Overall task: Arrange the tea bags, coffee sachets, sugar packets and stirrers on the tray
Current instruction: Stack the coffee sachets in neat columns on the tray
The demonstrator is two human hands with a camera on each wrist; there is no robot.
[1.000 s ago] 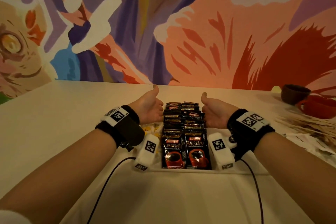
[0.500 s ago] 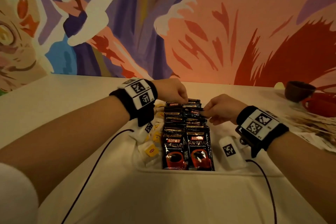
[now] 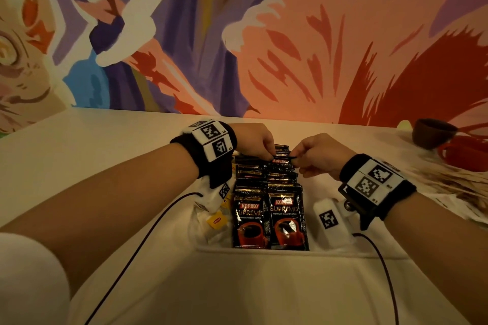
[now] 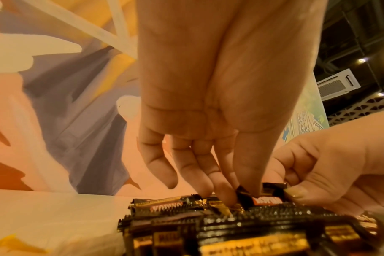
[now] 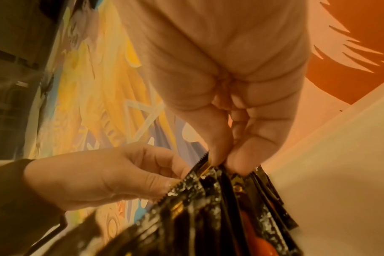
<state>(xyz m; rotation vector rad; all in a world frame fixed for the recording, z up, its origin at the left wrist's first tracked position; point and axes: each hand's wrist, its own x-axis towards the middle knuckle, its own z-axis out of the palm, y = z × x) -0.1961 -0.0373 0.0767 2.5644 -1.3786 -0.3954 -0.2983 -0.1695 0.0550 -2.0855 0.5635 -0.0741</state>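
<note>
Two overlapping rows of black Kopiko coffee sachets [image 3: 269, 208] fill the middle of the white tray [image 3: 340, 252]. At the far end of the right row, my left hand [image 3: 260, 146] and right hand [image 3: 314, 157] each pinch the top edge of one coffee sachet [image 3: 281, 160]. The left wrist view shows my thumb and forefinger on the sachet [image 4: 266, 201] from the left. In the right wrist view my thumb and forefinger nip the sachet's serrated edge [image 5: 205, 160]. Tea bags with yellow tags [image 3: 217, 220] lie in the tray left of the sachets.
Wooden stirrers and paper packets [image 3: 446, 182] lie in a heap on the table at the right, with a dark cup [image 3: 433, 133] and a red cup [image 3: 464, 153] behind them. A painted wall stands along the table's far edge.
Both hands turned from flat against the sides of the sachet rows to reaching over the far end, where they now pinch one sachet.
</note>
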